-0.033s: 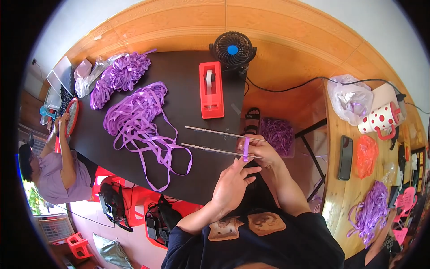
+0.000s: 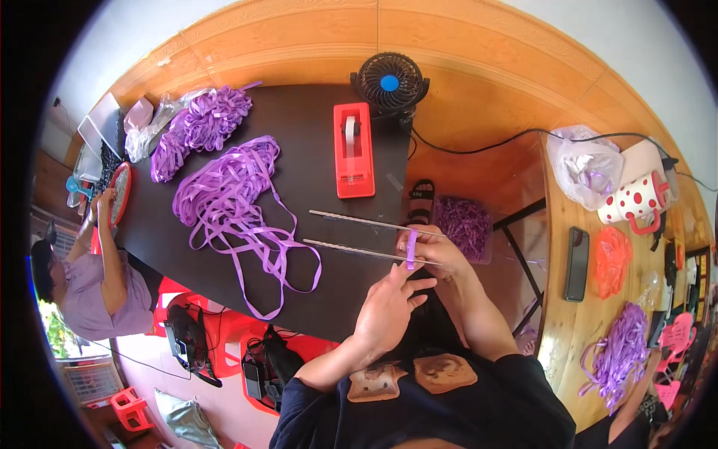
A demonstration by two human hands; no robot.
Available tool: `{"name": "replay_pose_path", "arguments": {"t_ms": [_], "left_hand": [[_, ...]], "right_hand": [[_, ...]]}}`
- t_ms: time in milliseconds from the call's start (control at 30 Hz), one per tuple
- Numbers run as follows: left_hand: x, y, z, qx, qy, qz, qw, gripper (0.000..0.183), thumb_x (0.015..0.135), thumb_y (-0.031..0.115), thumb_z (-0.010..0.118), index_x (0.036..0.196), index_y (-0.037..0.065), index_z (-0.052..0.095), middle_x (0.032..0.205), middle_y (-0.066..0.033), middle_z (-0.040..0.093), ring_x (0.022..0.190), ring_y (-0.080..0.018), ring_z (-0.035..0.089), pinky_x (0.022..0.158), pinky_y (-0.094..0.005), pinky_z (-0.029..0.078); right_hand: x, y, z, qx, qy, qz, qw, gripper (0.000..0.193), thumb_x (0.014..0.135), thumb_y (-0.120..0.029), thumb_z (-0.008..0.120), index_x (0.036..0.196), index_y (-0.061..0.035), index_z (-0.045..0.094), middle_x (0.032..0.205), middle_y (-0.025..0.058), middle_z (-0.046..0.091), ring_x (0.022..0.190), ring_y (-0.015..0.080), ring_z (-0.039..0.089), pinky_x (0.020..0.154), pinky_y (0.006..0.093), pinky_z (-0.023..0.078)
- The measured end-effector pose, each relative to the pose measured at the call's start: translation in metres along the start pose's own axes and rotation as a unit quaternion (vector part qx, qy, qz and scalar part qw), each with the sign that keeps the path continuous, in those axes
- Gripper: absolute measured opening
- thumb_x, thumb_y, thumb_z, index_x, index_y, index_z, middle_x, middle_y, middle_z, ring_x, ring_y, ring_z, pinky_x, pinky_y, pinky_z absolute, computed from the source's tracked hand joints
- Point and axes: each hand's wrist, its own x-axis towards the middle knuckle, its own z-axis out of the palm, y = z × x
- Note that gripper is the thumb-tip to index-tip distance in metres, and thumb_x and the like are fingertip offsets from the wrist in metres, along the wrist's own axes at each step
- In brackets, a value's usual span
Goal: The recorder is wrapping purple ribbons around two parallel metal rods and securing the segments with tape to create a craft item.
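Two thin metal rods (image 2: 351, 248) stretch side by side over the right part of the dark table. A purple ribbon (image 2: 411, 249) is wrapped across both rods near their right ends. My right hand (image 2: 447, 262) is closed round those ends, its fingers partly hidden behind the ribbon and rods. My left hand (image 2: 385, 310) lies just below the ribbon with fingers stretched and apart; its fingertips reach the lower rod beside the ribbon, and whether they press on it I cannot tell. Left of the rods, a loose heap of purple ribbon (image 2: 224, 191) trails loops across the table.
The dark table (image 2: 314, 165) carries a red tape dispenser (image 2: 354, 153), a black fan (image 2: 389, 82) and another ribbon bundle (image 2: 206, 123). A wooden table (image 2: 557, 329) at right holds a phone (image 2: 576, 263), a spotted cup (image 2: 632, 198) and more ribbon. Another person (image 2: 105, 292) works at far left.
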Motion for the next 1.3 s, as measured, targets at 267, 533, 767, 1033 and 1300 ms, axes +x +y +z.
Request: {"name": "replay_pose_path", "arguments": {"t_ms": [267, 533, 767, 1033, 1300], "left_hand": [[0.002, -0.002, -0.004, 0.015, -0.013, 0.003, 1.000, 0.062, 0.096, 0.050, 0.035, 0.139, 0.005, 0.037, 0.142, -0.0062, 0.039, 0.120, -0.0253, 0.044, 0.096, -0.0375, 0.030], [0.001, -0.003, -0.006, 0.011, -0.025, 0.004, 1.000, 0.059, 0.097, 0.048, 0.034, 0.138, 0.006, 0.038, 0.141, -0.0048, 0.041, 0.120, -0.0242, 0.044, 0.096, -0.0364, 0.030], [0.001, -0.003, -0.006, 0.012, -0.026, 0.009, 1.000, 0.059, 0.096, 0.049, 0.036, 0.138, 0.006, 0.039, 0.139, -0.0043, 0.042, 0.119, -0.0230, 0.044, 0.096, -0.0355, 0.031], [0.002, -0.004, -0.006, 0.011, -0.026, 0.012, 1.000, 0.059, 0.095, 0.048, 0.038, 0.136, 0.006, 0.040, 0.138, -0.0036, 0.043, 0.119, -0.0228, 0.044, 0.095, -0.0359, 0.031], [0.001, -0.004, -0.005, 0.007, -0.025, 0.015, 1.000, 0.058, 0.095, 0.047, 0.039, 0.136, 0.006, 0.040, 0.138, -0.0037, 0.043, 0.118, -0.0229, 0.045, 0.095, -0.0361, 0.031]], "right_hand": [[0.004, -0.010, 0.002, 0.022, -0.011, 0.056, 0.998, 0.008, 0.083, -0.009, 0.066, 0.087, -0.0017, 0.066, 0.075, 0.0013, 0.062, 0.065, 0.0075, 0.056, 0.058, 0.0190, 0.042], [-0.004, -0.004, 0.011, 0.066, 0.092, 0.009, 0.994, 0.040, 0.080, 0.001, 0.065, 0.118, -0.0006, 0.053, 0.101, 0.0103, 0.064, 0.085, 0.0163, 0.064, 0.073, 0.0282, 0.053], [-0.019, -0.013, 0.018, 0.119, 0.161, -0.003, 0.980, 0.051, 0.081, 0.003, 0.053, 0.130, -0.0012, 0.043, 0.097, 0.0125, 0.063, 0.087, 0.0214, 0.064, 0.076, 0.0325, 0.053], [-0.021, -0.031, 0.037, 0.036, 0.186, -0.036, 0.981, 0.061, 0.075, 0.000, 0.063, 0.132, -0.0014, 0.041, 0.097, 0.0117, 0.061, 0.088, 0.0213, 0.063, 0.078, 0.0330, 0.051], [-0.017, -0.029, 0.037, 0.023, 0.222, -0.017, 0.975, 0.065, 0.072, 0.002, 0.068, 0.132, -0.0030, 0.041, 0.094, 0.0097, 0.060, 0.085, 0.0201, 0.064, 0.075, 0.0322, 0.052]]}}
